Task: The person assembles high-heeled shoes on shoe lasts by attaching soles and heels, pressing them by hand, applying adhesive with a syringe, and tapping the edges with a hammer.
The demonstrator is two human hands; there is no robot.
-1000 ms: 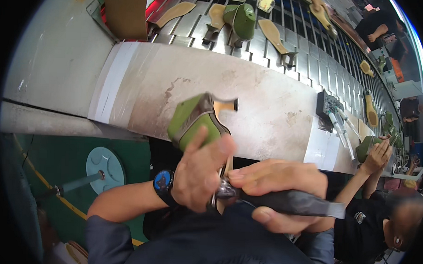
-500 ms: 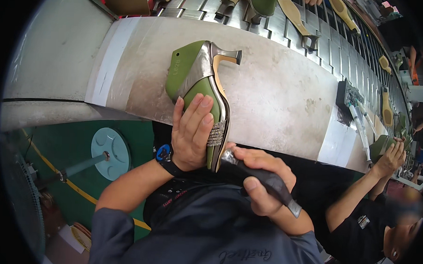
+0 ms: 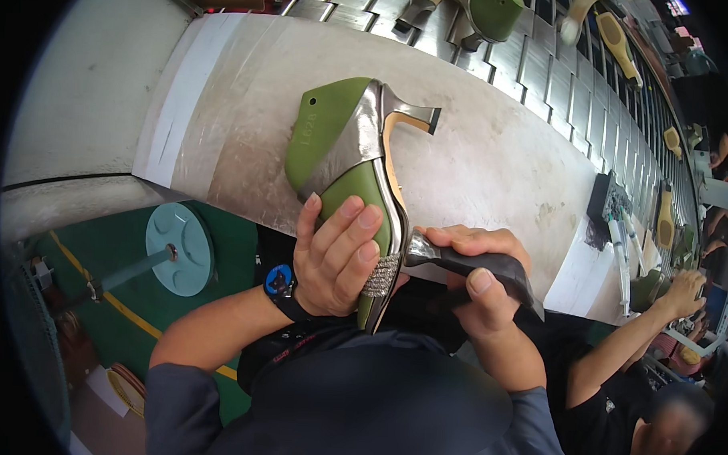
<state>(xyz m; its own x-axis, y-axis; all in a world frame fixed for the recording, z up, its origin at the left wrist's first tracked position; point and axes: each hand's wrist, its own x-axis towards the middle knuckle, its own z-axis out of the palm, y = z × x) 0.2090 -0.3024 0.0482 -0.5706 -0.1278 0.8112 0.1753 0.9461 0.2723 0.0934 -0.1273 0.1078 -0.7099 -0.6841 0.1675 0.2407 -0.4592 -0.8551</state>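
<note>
A high-heeled shoe [image 3: 374, 131] with silver straps and a rhinestone band lies on its side on a green shoe last [image 3: 324, 118], heel away from me, toe near my body. My left hand [image 3: 331, 262] is wrapped over the forefoot, fingers on the green last and the band. My right hand [image 3: 493, 312] grips a cobbler's hammer [image 3: 495, 268] by its dark curved head. Its round polished face is against the sole edge, near the band. The hammer's handle is hidden from sight.
A pale worktable [image 3: 495, 160] lies under the shoe, beside a metal slat conveyor [image 3: 363, 19] carrying lasts and insoles. Syringe-like tubes [image 3: 618, 244] stand at a dark holder on the right. A co-worker's arm [image 3: 633, 341] reaches in there. A blue disc [image 3: 179, 249] stands at the left.
The hammer face has moved up along the sole edge, away from the toe. The shoe and both hands sit slightly farther right in view, which has itself shifted.
</note>
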